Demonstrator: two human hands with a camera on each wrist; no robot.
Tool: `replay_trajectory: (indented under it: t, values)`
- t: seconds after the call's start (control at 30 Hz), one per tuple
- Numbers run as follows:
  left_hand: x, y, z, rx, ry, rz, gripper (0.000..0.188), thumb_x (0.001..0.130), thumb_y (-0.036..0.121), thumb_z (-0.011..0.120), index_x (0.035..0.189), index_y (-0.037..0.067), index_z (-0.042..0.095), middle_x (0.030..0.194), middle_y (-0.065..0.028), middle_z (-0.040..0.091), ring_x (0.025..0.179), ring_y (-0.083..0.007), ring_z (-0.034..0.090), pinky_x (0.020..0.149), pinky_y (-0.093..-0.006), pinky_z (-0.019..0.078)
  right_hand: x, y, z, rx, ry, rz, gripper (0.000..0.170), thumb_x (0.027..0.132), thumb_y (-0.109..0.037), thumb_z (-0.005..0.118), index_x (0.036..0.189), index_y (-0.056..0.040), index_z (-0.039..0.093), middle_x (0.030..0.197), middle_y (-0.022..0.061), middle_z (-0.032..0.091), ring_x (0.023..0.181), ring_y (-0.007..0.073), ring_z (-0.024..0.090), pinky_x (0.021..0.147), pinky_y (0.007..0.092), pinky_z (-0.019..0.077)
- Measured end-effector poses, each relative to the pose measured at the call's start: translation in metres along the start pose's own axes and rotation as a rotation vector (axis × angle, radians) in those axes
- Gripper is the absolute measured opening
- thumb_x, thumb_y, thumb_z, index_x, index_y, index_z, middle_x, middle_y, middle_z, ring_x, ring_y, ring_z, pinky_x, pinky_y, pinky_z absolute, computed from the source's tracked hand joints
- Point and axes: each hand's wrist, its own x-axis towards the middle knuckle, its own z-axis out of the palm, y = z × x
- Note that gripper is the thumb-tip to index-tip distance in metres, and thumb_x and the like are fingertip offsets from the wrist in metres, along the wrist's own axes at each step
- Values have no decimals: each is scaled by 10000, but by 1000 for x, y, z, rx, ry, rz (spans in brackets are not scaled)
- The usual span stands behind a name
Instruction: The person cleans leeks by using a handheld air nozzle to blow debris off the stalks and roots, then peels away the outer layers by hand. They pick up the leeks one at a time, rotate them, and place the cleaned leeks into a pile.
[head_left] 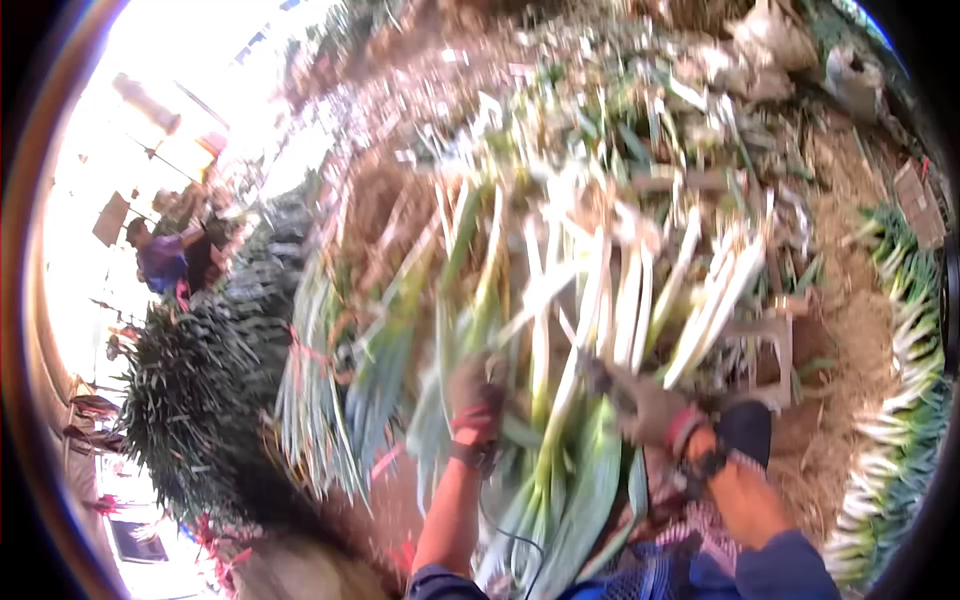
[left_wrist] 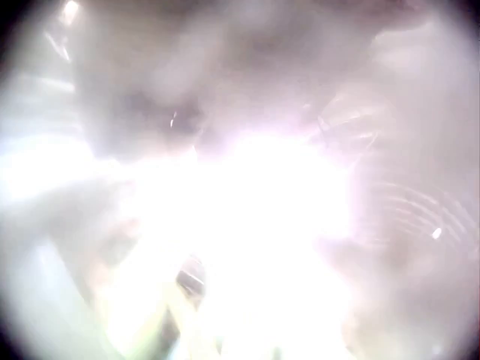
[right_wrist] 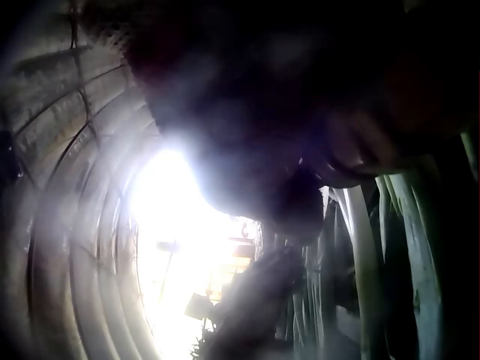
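Note:
Long leeks with white shanks and green leaves lie across the pile in front of me. My gloved left hand (head_left: 478, 395), blurred, has its fingers curled at the lower end of a slanting pale leek (head_left: 540, 300). To its right, my gloved right hand (head_left: 645, 405) reaches in with dark fingertips close against another leek (head_left: 557, 425), whose green leaves spread toward my lap. Whether the right hand grips anything I cannot tell. Glare washes out the left wrist view. In the right wrist view the hand is a dark shape, with leek stalks (right_wrist: 364, 255) beside it.
A dense heap of dark green leaves (head_left: 200, 390) rises at left, with another person (head_left: 165, 255) beyond it. At right stand a pale plastic crate or stool (head_left: 780, 360) and a long row of leeks (head_left: 900, 420). Sacks (head_left: 775, 40) lie at the back.

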Motion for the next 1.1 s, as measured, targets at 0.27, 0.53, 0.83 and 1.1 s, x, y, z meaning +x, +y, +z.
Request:
replay_trajectory:
  t: [0.27, 0.53, 0.83, 1.1]
  values:
    - [88, 54, -36, 537, -123, -289, 589, 744, 498, 863, 1172, 118, 724, 1136, -189, 757, 1106, -411, 705, 945, -522, 555, -34, -52, -3, -153, -229, 48, 1071, 877, -526, 798, 1719, -180, 233, 1241, 269, 698, 1155, 438, 694, 997, 465, 534]
    - [85, 55, -42, 557, -210, -272, 539, 664, 471, 863, 1067, 119, 800, 1151, -182, 760, 1124, -401, 712, 980, -480, 560, -25, -45, -7, -151, -180, -4, 1022, 892, -483, 794, 1715, -218, 251, 1244, 253, 702, 1178, 429, 692, 1016, 471, 531]
    - [102, 33, -30, 543, -250, -292, 750, 643, 423, 875, 1326, 181, 684, 1205, -173, 741, 1171, -408, 704, 996, -486, 562, -14, -54, -5, -171, -249, 2, 1066, 894, -454, 800, 1731, -230, 179, 1266, 280, 700, 1180, 449, 690, 1038, 480, 523]
    - [61, -18, -4, 276, -229, -167, 552, 655, 360, 919, 1000, -6, 693, 819, -160, 734, 718, -265, 696, 652, -425, 565, -4, -28, 18, -157, -200, -135, 1113, 886, -470, 806, 1731, -256, 114, 1057, 250, 758, 1017, 442, 744, 918, 506, 561]
